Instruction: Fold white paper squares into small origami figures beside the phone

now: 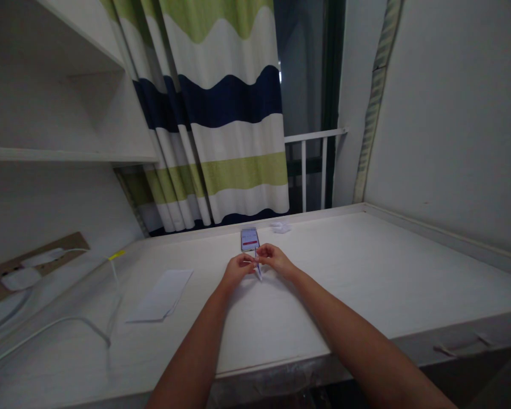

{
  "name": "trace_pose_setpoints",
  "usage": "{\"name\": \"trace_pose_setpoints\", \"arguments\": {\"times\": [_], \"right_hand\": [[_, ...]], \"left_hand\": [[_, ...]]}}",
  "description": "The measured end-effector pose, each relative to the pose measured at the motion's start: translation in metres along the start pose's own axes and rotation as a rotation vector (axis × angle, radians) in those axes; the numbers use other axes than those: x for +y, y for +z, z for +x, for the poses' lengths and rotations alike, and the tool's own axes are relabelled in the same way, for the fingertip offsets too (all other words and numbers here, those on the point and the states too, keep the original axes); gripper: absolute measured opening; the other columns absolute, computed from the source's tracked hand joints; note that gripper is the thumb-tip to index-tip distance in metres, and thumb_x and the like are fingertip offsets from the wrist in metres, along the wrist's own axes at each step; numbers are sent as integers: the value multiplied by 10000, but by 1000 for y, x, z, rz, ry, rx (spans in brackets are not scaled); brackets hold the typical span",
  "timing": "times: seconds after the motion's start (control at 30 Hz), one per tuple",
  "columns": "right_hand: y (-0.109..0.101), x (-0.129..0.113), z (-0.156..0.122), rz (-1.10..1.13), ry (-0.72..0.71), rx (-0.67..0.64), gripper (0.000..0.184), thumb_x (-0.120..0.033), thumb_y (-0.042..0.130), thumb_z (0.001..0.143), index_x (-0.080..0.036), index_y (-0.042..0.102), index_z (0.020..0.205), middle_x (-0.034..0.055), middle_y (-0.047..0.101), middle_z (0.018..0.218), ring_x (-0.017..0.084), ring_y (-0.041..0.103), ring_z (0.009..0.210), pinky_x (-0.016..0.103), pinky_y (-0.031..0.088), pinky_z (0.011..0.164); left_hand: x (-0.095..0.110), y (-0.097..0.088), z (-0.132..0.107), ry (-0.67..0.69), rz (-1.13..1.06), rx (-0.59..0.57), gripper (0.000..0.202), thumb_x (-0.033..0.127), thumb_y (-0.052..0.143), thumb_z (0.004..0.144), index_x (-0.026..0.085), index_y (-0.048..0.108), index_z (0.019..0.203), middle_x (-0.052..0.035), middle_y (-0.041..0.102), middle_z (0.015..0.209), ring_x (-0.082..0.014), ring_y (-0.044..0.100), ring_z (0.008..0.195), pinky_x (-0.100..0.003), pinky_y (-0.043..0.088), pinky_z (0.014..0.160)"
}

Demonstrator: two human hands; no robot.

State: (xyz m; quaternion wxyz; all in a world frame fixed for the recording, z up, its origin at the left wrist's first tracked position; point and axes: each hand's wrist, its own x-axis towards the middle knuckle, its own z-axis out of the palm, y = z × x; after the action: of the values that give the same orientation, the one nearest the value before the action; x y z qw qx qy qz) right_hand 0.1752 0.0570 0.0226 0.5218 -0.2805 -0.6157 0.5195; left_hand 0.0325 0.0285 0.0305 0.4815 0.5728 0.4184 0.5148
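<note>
My left hand (240, 268) and my right hand (274, 259) meet over the middle of the white desk. Between their pinched fingertips is a small, thin piece of white paper (259, 274), seen almost edge-on; its lower tip points toward me and its exact folds are too small to make out. Just beyond the fingers lies a phone (250, 239) with its screen lit. Behind my right hand, near the back edge, rests a small white paper piece (280, 227). A few white paper sheets (164, 295) lie flat to the left of my left hand.
The desk (366, 267) has a raised rim along the back and right. White cables (80, 319) run over its left side from plugs on a power strip (38, 258). Shelves (68, 153) overhang on the left. A striped curtain (238, 136) hangs behind.
</note>
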Motion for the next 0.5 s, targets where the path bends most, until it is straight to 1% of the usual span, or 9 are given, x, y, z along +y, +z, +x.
{"name": "trace_pose_setpoints", "arguments": {"times": [0.1,0.23,0.37,0.5], "right_hand": [[2,-3,-2,35,22,-21,310,-298,709,507,-171,488,684,-39,531,631,87,491,574,232,384,562],[2,-8,-4,63,50,-49,284,-291,681,539,-175,477,698,-22,543,692,102,504,616,234,383,558],[1,-7,-5,64,41,-58,232,-219,636,557,-178,465,708,-32,513,682,93,482,602,220,360,538],[0,0,-3,42,-8,-84,258,-125,605,524,-180,448,721,-42,510,677,94,482,617,228,366,586]], "left_hand": [[1,0,-1,-19,-23,-1,348,336,742,439,146,511,615,-1,570,646,-145,574,634,-294,487,566],[2,-1,-3,-32,-45,-3,330,344,710,493,157,473,624,7,556,663,-126,555,631,-253,467,539],[2,0,-3,-21,-66,-4,313,329,694,516,160,454,623,23,532,638,-106,532,597,-222,450,509],[1,1,-2,-38,-72,-5,353,328,715,482,163,436,623,36,520,613,-103,528,582,-223,454,495]]}}
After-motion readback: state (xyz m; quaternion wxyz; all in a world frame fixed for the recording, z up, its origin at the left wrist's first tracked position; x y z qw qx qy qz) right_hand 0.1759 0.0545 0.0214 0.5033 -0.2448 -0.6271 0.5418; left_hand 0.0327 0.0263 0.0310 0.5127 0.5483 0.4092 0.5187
